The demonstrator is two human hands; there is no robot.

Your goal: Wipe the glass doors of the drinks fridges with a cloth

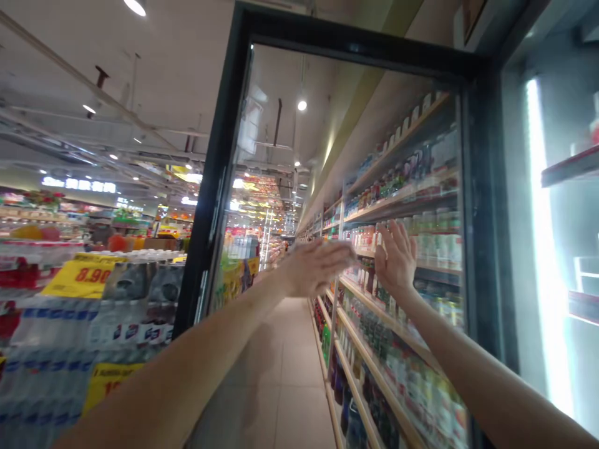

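Observation:
A glass cooler door (353,38) with a black frame stands swung out in front of me. My left hand (318,265) is held before its pane, fingers stretched out and pointing right, a little blurred. To the right, my right hand (397,255) is raised with its fingers up and apart, near the same glass. Neither hand holds anything. Whether either one touches the pane, I cannot tell. Shelves of bottles (397,199) show through the glass behind both hands.
At the right is the lit cooler interior with a bright light strip (547,249) and a shelf edge (568,165). Stacked packs of bottled water (51,324) with a yellow price sign (82,274) stand at the left. A tiled aisle floor (281,374) shows through the door.

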